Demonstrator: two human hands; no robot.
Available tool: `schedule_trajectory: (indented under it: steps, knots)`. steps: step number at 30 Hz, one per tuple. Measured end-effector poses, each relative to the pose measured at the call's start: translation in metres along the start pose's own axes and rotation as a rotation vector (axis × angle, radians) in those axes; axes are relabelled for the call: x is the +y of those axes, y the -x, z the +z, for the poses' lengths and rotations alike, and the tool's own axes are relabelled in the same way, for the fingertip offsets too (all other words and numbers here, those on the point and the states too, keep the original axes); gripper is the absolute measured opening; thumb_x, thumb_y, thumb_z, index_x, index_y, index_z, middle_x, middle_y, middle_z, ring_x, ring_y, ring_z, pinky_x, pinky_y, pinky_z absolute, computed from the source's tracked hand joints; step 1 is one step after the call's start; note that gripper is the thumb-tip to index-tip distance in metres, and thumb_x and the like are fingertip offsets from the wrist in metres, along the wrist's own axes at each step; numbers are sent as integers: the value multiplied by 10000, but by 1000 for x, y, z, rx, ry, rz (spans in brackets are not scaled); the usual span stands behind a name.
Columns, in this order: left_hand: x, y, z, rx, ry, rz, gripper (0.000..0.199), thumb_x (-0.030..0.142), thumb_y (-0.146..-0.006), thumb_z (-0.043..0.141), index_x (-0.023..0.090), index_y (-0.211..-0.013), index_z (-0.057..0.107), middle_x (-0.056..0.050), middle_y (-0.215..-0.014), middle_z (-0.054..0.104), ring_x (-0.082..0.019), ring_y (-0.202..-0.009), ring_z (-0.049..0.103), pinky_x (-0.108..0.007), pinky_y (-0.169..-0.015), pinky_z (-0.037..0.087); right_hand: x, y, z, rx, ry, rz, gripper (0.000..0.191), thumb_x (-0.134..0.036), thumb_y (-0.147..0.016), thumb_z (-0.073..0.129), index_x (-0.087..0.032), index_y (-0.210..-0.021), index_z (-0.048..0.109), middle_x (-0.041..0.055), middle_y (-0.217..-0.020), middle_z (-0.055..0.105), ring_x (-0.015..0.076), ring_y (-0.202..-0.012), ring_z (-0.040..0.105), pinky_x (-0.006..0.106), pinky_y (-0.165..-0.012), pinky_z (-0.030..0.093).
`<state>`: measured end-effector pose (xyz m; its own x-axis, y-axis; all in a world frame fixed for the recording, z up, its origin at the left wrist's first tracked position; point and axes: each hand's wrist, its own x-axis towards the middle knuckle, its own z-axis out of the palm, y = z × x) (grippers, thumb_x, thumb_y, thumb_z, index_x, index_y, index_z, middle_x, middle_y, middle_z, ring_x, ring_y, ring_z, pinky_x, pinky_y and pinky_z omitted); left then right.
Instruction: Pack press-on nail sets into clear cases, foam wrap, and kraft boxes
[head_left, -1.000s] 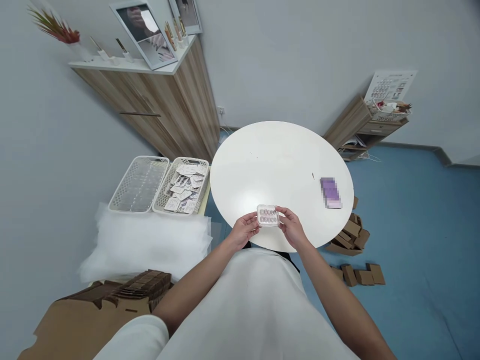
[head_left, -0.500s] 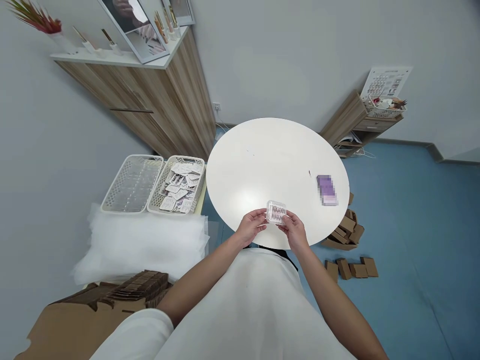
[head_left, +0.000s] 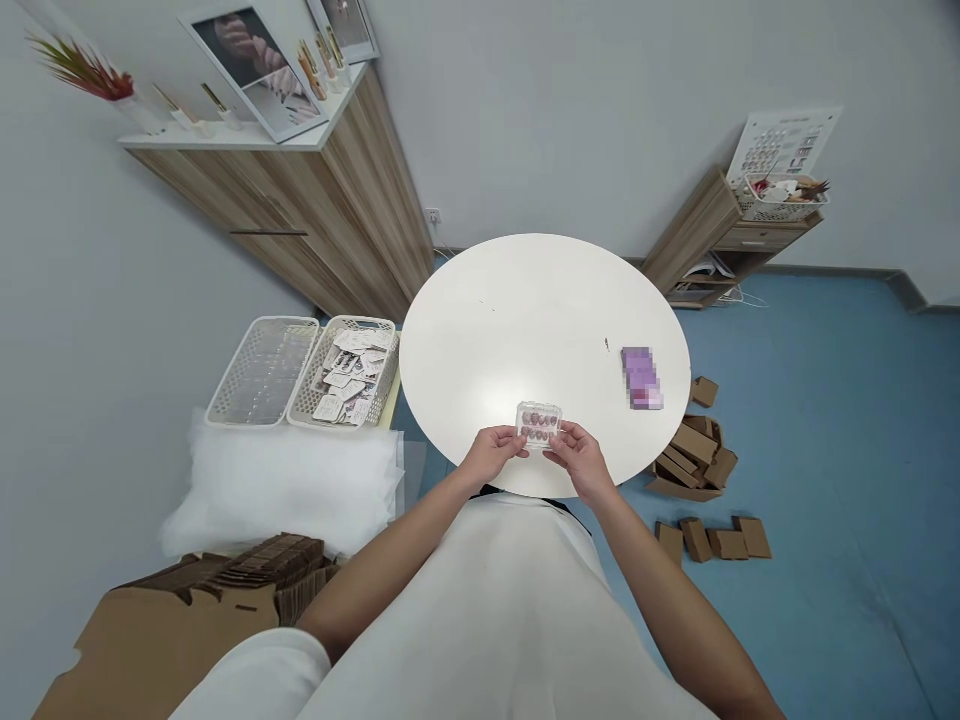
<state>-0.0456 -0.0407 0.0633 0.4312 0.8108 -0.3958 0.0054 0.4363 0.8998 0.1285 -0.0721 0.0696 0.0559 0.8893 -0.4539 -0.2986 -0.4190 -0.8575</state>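
Clear rectangular plastic case [head_left: 538, 422] has straightened between both hands [head_left: 486, 456] [head_left: 586, 464].

The single view looks out from the person's head, above and behind the fingers [head_left: 504, 438], facing forward and steeply down. It is wide, so the fingers appear small, just below mid-frame. The white shirt [head_left: 517, 620] lies nearest the lens, with the forearms [head_left: 660, 580] leading to the fingers. Beyond the fingers come the counter [head_left: 525, 310], then the wall [head_left: 562, 130], farther off.
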Motion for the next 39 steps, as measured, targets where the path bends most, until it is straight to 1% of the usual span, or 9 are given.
schedule_trajectory:
  steps: [4, 7, 10, 13, 15, 21, 25, 32, 39]
  knots:
    - [-6, -4, 7, 34, -77, 1, 336, 446, -720, 597, 150, -867, 652, -58, -775, 664, -132, -611, 602, -279, -701, 422, 1, -8, -13, -18, 35, 0, 379, -415, -602, 695, -211, -894, 566, 21, -841, 640, 163, -805, 601, 341, -734, 503]
    - [-11, -8, 12, 56, -128, 12, 311, 442, -708, 608, 145, -793, 640, -33, -677, 643, -101, -496, 550, -259, -610, 414, 2, -13, -20, -75, 58, -73, 350, -396, -602, 699, -209, -865, 564, 11, -810, 632, 149, -768, 601, 336, -737, 491]
    - [-13, -11, 19, 83, -124, 34, 296, 410, -688, 640, 147, -822, 626, -35, -694, 641, -126, -585, 591, -269, -652, 429, 4, -16, -25, -88, 67, -138, 357, -393, -594, 699, -206, -864, 558, 15, -814, 630, 152, -775, 600, 341, -748, 482]
    - [-11, -13, 26, 188, -69, 90, 416, 367, -670, 670, 162, -1020, 577, -80, -903, 638, -175, -820, 607, -303, -754, 442, 4, -19, -32, -61, 64, -162, 355, -381, -604, 690, -209, -882, 551, 14, -816, 628, 148, -780, 593, 337, -753, 478]
    - [-11, -13, 30, 267, -56, 124, 497, 347, -669, 674, 174, -1112, 529, -108, -1038, 593, -185, -892, 586, -322, -787, 444, 4, -21, -37, -58, 63, -162, 351, -374, -612, 685, -208, -890, 549, 12, -803, 625, 144, -768, 589, 335, -749, 479]
    - [-22, -7, 37, 360, -118, 156, 437, 299, -685, 655, 165, -1085, 543, -92, -994, 583, -137, -774, 585, -305, -749, 464, 7, -23, -41, -62, 64, -62, 440, -389, -604, 686, -222, -963, 493, -10, -723, 621, 152, -735, 596, 353, -727, 493]
    - [-28, -4, 40, 430, -132, 150, 394, 274, -698, 633, 162, -1065, 543, -72, -962, 582, -116, -750, 580, -289, -741, 470, 10, -20, -35, -60, 71, -25, 437, -403, -627, 669, -222, -971, 469, 2, -772, 638, 156, -759, 603, 364, -753, 488]
    - [-24, -8, 29, 465, -140, 147, 396, 262, -716, 610, 175, -1093, 525, -63, -945, 579, -117, -751, 590, -285, -720, 486, 6, -22, -27, -78, 220, -119, 454, -375, -673, 627, -243, -1092, 508, 68, -1173, 501, 185, -987, 518, 371, -817, 467]
    - [-32, -10, -1, 482, -144, 156, 387, 281, -763, 562, 211, -1141, 512, -84, -1136, 503, -133, -850, 585, -308, -775, 495, 13, -35, 0, -130, 362, -103, 551, -363, -688, 607, -285, -1212, 452, 57, -1179, 423, 187, -1032, 449, 354, -809, 482]
